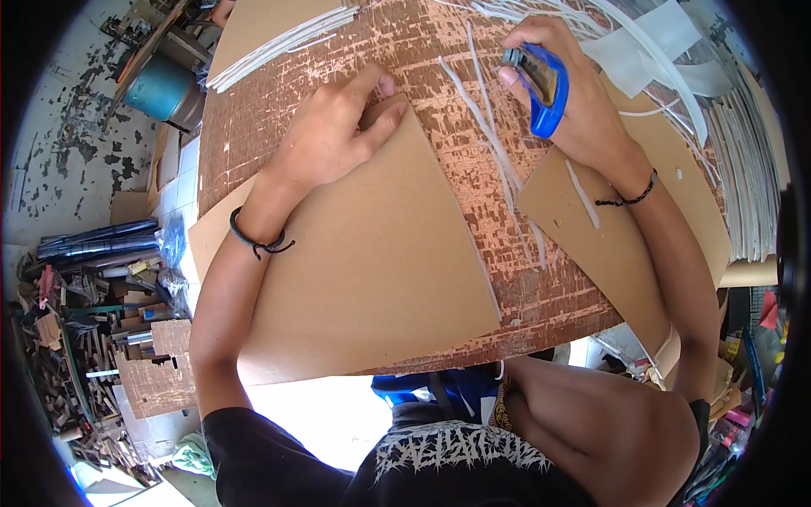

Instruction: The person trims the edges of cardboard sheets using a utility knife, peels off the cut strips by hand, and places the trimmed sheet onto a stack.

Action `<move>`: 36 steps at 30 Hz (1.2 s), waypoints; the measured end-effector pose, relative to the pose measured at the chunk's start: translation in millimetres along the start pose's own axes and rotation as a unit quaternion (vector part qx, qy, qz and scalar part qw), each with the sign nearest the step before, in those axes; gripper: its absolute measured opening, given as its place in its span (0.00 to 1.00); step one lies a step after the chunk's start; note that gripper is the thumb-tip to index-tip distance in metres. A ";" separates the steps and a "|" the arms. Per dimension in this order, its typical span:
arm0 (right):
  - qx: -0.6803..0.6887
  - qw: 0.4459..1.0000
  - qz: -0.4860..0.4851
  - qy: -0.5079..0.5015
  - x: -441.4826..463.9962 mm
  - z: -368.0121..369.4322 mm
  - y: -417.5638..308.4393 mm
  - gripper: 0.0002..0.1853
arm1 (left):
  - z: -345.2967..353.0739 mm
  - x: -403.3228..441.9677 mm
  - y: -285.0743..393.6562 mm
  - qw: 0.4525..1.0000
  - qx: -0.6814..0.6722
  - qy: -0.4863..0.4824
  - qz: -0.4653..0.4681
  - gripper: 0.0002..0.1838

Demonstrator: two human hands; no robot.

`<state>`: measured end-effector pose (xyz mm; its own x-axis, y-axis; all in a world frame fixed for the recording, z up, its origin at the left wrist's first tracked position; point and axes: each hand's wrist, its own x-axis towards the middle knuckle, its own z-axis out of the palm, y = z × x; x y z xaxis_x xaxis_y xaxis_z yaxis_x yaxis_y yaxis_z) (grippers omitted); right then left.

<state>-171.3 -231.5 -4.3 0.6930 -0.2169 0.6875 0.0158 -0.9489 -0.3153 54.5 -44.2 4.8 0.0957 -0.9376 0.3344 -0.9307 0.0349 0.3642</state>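
Note:
A large brown cardboard sheet lies on the worn wooden table in front of me, with a thin white edge along its right side. My left hand is at the sheet's far corner, fingers curled over the edge and thumb on its top. My right hand is closed around a blue-framed hand tool with a metal end and a brownish middle; its exact kind I cannot make out. It is held above the table, right of the sheet. Long thin whitish strips lie between the two hands.
Under my right forearm lies another brown cardboard sheet. A stack of boards stands at the far left, a thick stack of sheets at the right. White offcuts pile up at the far right. Scrap wood fills the floor at left.

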 end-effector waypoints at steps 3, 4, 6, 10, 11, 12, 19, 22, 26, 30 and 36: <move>-0.009 1.000 -0.001 -0.005 0.3 -0.8 -0.7 0.16 | 0.1 0.2 -2.7 1.000 0.015 -0.019 -0.016 0.12; -0.011 1.000 0.002 -0.009 0.5 -1.4 -1.8 0.16 | 0.0 0.4 -3.1 1.000 0.011 -0.017 -0.010 0.12; -0.013 1.000 0.010 -0.019 0.0 -2.0 -1.9 0.16 | -0.3 1.3 -3.0 1.000 0.004 -0.013 0.002 0.12; -0.016 1.000 -0.003 0.003 0.3 1.2 3.0 0.16 | 4.1 -0.6 -7.7 1.000 -0.013 0.016 0.022 0.09; -0.016 1.000 -0.013 0.018 0.4 2.6 2.9 0.16 | 3.4 -0.3 -7.0 1.000 -0.009 0.015 0.024 0.09; -0.014 1.000 -0.008 0.015 0.1 2.7 2.0 0.16 | 3.0 -0.4 -6.0 1.000 -0.004 0.015 0.024 0.09; -0.010 1.000 0.007 0.007 1.3 -0.9 -2.1 0.16 | 1.2 -1.0 -3.8 1.000 -0.003 0.016 0.021 0.09; 0.000 1.000 0.017 0.004 1.3 -0.7 -3.0 0.17 | 0.6 -1.0 -2.2 1.000 -0.001 0.015 0.017 0.10; 0.006 1.000 0.023 -0.010 0.0 -1.1 -2.9 0.15 | 1.4 -1.8 -1.8 1.000 0.000 0.013 0.020 0.10; 0.007 1.000 0.010 -0.028 -0.8 -2.6 -1.1 0.19 | 2.7 -1.7 -2.8 0.999 0.004 0.019 0.029 0.11; 0.025 0.999 0.010 -0.033 -0.6 -2.7 -0.2 0.23 | -4.7 -1.0 5.8 1.000 0.013 -0.016 -0.019 0.13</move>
<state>-173.6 -231.7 -2.9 0.7399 -0.2178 0.6364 0.0362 -0.9319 -0.3610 50.7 -41.5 10.6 0.1202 -0.9486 0.2927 -0.9357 -0.0097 0.3526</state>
